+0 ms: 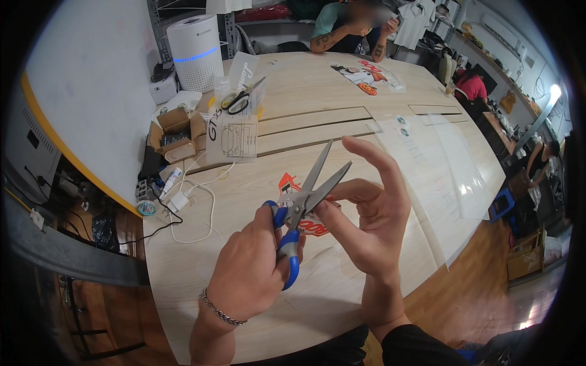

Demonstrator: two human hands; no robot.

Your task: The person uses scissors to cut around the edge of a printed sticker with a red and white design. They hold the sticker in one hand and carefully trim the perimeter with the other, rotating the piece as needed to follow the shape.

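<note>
My left hand (249, 261) grips a pair of scissors (296, 210) by their blue and grey handles, and the blades are spread, pointing away from me. A small piece of clear film (288, 199) shows near the pivot. Close against the right blade, my right hand (373, 206) has its thumb and a bent finger together while the index finger stretches up. Whether something thin is pinched there is hidden by the blade. Behind the scissors is a printed film (316, 227) with red and black lettering, partly covered; I cannot tell whether it touches the table.
On the wooden table (183, 279) lie black-handled scissors (240, 101), printed sheets (236, 139), an open cardboard box (176, 135), a white charger cable (213, 208), a ghost print (364, 77) and clear sheets (451, 169). An air purifier (197, 55) stands behind. A person (348, 32) sits opposite.
</note>
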